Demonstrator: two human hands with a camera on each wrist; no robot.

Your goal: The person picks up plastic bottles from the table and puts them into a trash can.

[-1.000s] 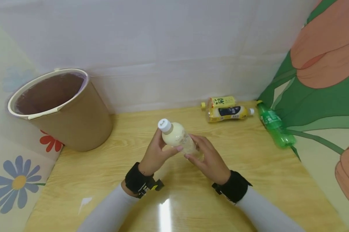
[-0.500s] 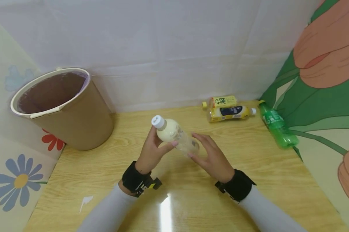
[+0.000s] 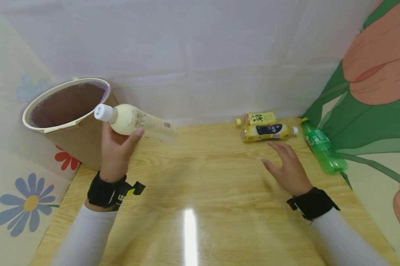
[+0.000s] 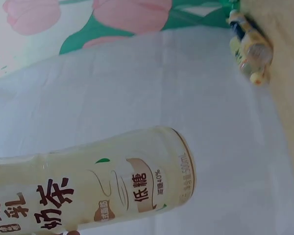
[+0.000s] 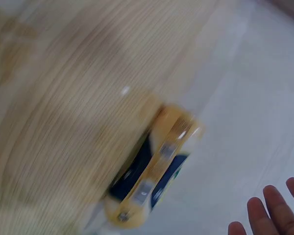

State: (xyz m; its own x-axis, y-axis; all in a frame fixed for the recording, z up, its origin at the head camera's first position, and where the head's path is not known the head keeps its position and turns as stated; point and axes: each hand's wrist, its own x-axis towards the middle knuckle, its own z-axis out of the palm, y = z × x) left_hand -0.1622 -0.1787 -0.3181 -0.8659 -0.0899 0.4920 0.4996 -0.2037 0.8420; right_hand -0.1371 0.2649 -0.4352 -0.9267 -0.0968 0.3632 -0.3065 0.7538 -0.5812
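Near the tan, cream-rimmed round bin [image 3: 82,142], the left hand [image 3: 116,153] grips a white-capped, cream-coloured plastic bottle [image 3: 148,122] towards its cap end; with the base [image 3: 171,136] unsupported, it might pivot and knock the rim [image 3: 61,128]. The right hand [image 3: 289,170], fingers apart, holds nothing. Only the left wrist view shows large brown characters [image 4: 57,193].

Cream bottle [image 3: 146,122], white cap [image 3: 103,112]; yellow bottle [image 3: 268,133], navy label [image 3: 269,129]; green bottle [image 3: 322,146]; tan bin [image 3: 85,143]; wood-grain table [image 3: 220,184]
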